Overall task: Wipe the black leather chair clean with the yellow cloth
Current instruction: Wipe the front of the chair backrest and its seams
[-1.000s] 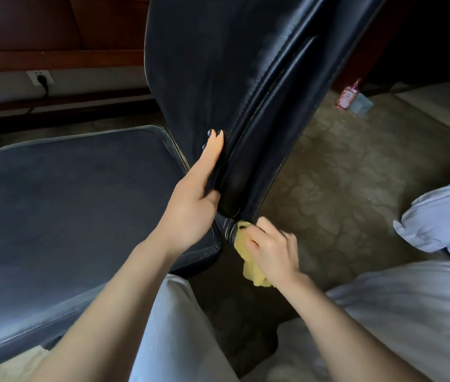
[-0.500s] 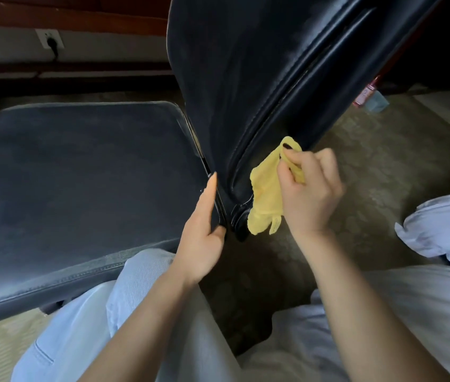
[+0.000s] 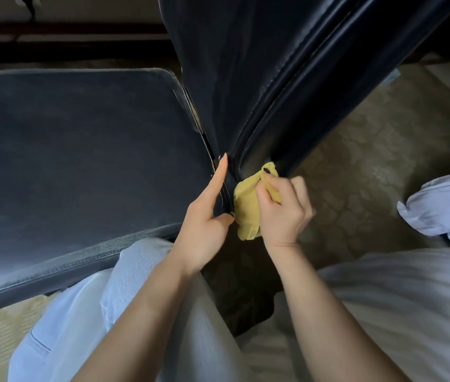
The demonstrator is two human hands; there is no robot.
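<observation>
the black leather chair (image 3: pixel 287 92) fills the upper left of the view. its seat (image 3: pixel 80 166) lies flat, and its backrest (image 3: pixel 232 51) rises tilted toward the top right. everything here is placed from the backrest's lower corner, the point nearest the person.

the yellow cloth (image 3: pixel 245 208) is bunched right at that corner. its top end is pressed against the glossy side panel of the backrest, and the rest hangs just below the corner, with a small label showing at the bottom hem.

of the two hands, the right hand (image 3: pixel 284 210) sits just right of the corner. its fingers are curled and it pinches the cloth between thumb and forefinger, with dark nails at the cloth's top end.

the left hand (image 3: pixel 207 219) sits just left of the corner. its forefinger is laid straight up the backrest's edge where that meets the seat, and its thumb is bent in on the near side, so the edge is nipped between them. its other fingers are hidden. the thumb tip lies right against the cloth's left edge.

below the corner are legs in pale jeans (image 3: pixel 141 299). to its right are patterned floor (image 3: pixel 378 150) and pale bunched fabric (image 3: pixel 439 208).
</observation>
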